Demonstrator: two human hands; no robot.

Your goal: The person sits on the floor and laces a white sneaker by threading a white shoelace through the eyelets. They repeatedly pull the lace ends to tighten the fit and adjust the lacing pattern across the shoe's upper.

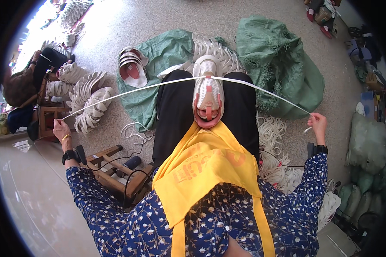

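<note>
Head: lace (227, 79) btwn L hand (61, 129) + R hand (318, 123).

Left grip (61, 129), right grip (318, 124) pinched, spread wide.

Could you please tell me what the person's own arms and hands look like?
Both arms wear long navy sleeves with a small white-and-tan floral print. The left hand and right hand are ungloved. Each wrist has a black strap with a dark, blocky attachment: left strap, right strap. The left wrist also has a yellow-gold bracelet.
</note>
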